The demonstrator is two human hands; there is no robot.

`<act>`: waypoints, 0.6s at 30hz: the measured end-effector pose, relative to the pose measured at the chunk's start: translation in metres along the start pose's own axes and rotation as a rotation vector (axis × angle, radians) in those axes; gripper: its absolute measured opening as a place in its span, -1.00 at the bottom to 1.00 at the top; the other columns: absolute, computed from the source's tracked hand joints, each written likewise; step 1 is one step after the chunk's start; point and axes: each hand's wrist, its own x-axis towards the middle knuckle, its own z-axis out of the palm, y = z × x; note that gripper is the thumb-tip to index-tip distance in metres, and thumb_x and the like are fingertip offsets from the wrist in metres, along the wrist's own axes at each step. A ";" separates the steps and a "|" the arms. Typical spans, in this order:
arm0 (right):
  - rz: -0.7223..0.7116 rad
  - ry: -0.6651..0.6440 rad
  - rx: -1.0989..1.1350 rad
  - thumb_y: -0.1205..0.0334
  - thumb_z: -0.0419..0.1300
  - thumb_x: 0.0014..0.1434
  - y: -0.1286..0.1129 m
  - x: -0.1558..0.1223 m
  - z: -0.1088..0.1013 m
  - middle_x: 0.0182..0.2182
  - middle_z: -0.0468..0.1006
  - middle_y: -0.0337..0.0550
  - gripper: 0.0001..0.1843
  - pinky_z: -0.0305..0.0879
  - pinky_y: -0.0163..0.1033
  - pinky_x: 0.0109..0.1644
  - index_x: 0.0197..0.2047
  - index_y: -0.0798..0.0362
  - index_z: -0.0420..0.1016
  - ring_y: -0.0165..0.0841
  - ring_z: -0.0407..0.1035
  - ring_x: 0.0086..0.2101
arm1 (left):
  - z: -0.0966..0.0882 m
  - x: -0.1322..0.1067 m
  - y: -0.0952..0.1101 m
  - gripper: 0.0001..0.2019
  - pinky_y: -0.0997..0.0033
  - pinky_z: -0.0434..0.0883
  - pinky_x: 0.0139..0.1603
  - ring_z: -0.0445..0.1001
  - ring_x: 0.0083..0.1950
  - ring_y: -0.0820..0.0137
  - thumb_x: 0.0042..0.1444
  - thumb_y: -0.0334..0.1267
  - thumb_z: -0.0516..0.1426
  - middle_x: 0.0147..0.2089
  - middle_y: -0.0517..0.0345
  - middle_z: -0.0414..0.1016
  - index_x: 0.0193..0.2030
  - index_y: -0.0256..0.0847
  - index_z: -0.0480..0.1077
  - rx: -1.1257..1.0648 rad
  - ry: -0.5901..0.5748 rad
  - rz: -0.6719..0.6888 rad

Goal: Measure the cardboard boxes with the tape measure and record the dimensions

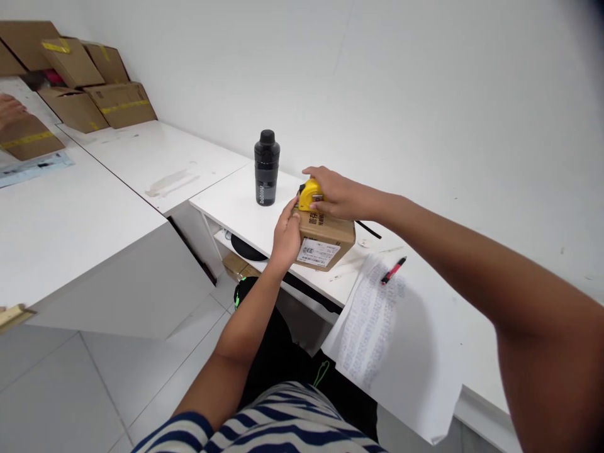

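A cardboard box (337, 234) with a white shipping label (317, 253) on its near side sits on the white desk. My right hand (337, 192) grips a yellow tape measure (309, 195) against the top of the box, toward its left end. Beside it, my left hand (287, 234) lies along the left edge of the box, its fingertips close to the front of the tape measure. Whether those fingertips pinch the end of the blade is too small to make out. A black strap (369, 229) sticks out behind the box.
A black shaker bottle (267, 168) stands left of the box. Handwritten paper sheets (401, 340) with a red and black pen (393, 270) lie to the right, overhanging the desk edge. Several cardboard boxes (120, 106) are stacked far left, where another person's hand (10, 110) touches a taped box (33, 138).
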 end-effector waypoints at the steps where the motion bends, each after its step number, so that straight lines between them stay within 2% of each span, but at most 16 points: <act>1: 0.017 0.006 0.011 -0.05 0.35 0.09 0.002 -0.006 -0.002 0.21 0.39 0.10 -0.15 0.29 0.31 0.25 0.37 -0.03 0.18 0.13 0.33 0.13 | 0.000 0.001 -0.001 -0.55 0.16 0.29 0.39 0.35 0.35 0.17 0.31 -0.23 -0.03 0.35 0.21 0.41 0.30 -0.01 0.36 0.018 0.006 0.011; 5: 0.067 0.044 0.027 -0.12 0.37 0.05 0.011 -0.035 -0.011 0.19 0.40 0.11 -0.13 0.30 0.33 0.23 0.35 -0.02 0.22 0.16 0.33 0.13 | -0.003 0.005 -0.007 -0.61 0.14 0.32 0.36 0.39 0.30 0.18 0.33 -0.19 -0.04 0.29 0.19 0.44 0.24 0.00 0.36 0.105 0.009 0.035; 8: 0.144 0.041 -0.026 -0.12 0.31 0.09 0.021 -0.066 -0.021 0.20 0.39 0.14 -0.15 0.38 0.33 0.13 0.37 -0.04 0.18 0.16 0.37 0.08 | -0.007 0.009 -0.010 -0.62 0.12 0.32 0.36 0.39 0.29 0.17 0.33 -0.16 -0.03 0.27 0.19 0.44 0.25 0.03 0.33 0.158 -0.020 0.041; 13: 0.286 0.106 -0.062 -0.19 0.23 0.16 0.033 -0.125 -0.029 0.12 0.44 0.18 -0.14 0.48 0.20 -0.05 0.40 -0.02 0.10 0.05 0.46 -0.07 | -0.006 0.014 -0.012 -0.63 0.19 0.29 0.37 0.36 0.31 0.19 0.32 -0.19 -0.03 0.29 0.15 0.41 0.23 -0.02 0.33 0.157 -0.018 0.094; 18: 0.368 0.148 -0.061 -0.21 0.16 0.23 0.027 -0.148 -0.027 0.17 0.41 0.18 -0.16 0.46 0.08 0.01 0.42 0.01 0.03 -0.03 0.46 -0.03 | -0.002 0.018 -0.015 -0.64 0.20 0.32 0.31 0.40 0.25 0.19 0.30 -0.22 -0.02 0.24 0.07 0.44 0.20 -0.07 0.35 0.116 0.024 0.129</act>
